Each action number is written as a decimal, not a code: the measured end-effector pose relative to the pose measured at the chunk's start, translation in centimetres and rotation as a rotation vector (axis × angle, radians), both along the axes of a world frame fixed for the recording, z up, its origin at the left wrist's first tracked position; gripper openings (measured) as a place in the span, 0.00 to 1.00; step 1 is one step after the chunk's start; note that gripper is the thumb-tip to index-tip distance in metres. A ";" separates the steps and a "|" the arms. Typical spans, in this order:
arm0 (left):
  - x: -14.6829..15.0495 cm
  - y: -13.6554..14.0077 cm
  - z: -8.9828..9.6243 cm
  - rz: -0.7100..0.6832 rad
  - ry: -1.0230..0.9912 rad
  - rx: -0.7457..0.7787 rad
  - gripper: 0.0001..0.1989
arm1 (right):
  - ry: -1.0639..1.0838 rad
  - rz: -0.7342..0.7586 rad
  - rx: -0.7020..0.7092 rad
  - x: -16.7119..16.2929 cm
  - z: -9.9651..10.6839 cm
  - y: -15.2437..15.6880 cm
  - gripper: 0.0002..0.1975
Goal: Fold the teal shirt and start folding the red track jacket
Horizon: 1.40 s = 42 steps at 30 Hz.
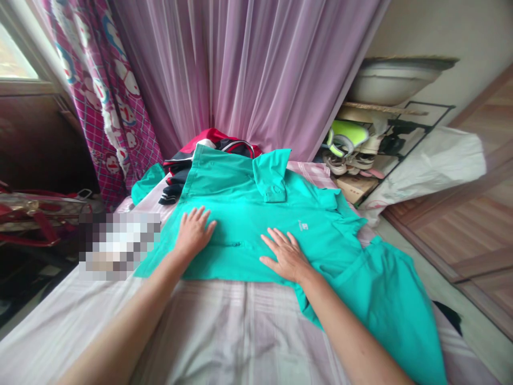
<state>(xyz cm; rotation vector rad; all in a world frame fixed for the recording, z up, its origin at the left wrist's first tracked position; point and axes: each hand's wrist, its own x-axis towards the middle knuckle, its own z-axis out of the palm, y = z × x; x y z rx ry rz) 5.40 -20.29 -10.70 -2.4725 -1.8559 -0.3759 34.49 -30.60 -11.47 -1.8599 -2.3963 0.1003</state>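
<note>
A teal jacket (236,219) lies spread on the bed, its hem side to the left and its collar side to the right. One sleeve is folded over the far part of the body, while the other stretches out toward the near right. My left hand (195,232) rests flat on the left part of the jacket with its fingers spread. On the right part, just left of the small white logo, my right hand (286,254) also lies flat, fingers apart. Between the hands a short zipper shows. Neither hand grips the cloth.
A pink-and-white checked sheet (224,331) covers the bed. Dark and red clothes (216,140) are heaped behind the jacket, against a purple curtain (240,69). At the right stands a rack with shoes (356,160), a basin (401,80) and a white bag (436,166). A blurred-out patch lies at left.
</note>
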 end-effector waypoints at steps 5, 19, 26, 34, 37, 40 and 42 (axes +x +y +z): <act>3.4 -7.5 -2.1 -0.371 0.013 0.019 0.37 | -0.024 -0.024 -0.047 -0.9 0.4 -0.9 0.35; -1.7 -8.3 -1.5 -0.211 0.074 -0.060 0.39 | -0.050 0.007 -0.071 -0.1 0.2 -5.3 0.36; -5.9 -8.8 -1.3 -0.040 0.035 -0.015 0.30 | 0.043 -0.029 0.073 0.0 -1.5 -5.0 0.28; -6.9 -8.9 -0.3 0.202 -0.037 0.034 0.24 | 0.391 -0.075 0.345 2.5 -3.4 -3.8 0.24; -8.6 -8.8 -0.3 0.209 -0.047 0.017 0.25 | 0.453 -0.088 0.339 2.9 -3.5 -3.8 0.26; -9.7 -9.1 -0.5 0.231 -0.039 -0.010 0.28 | 0.470 -0.095 0.304 3.3 -3.4 -3.9 0.27; -10.1 -9.4 -0.5 0.234 -0.027 -0.022 0.30 | 0.474 -0.097 0.287 3.5 -3.3 -3.9 0.27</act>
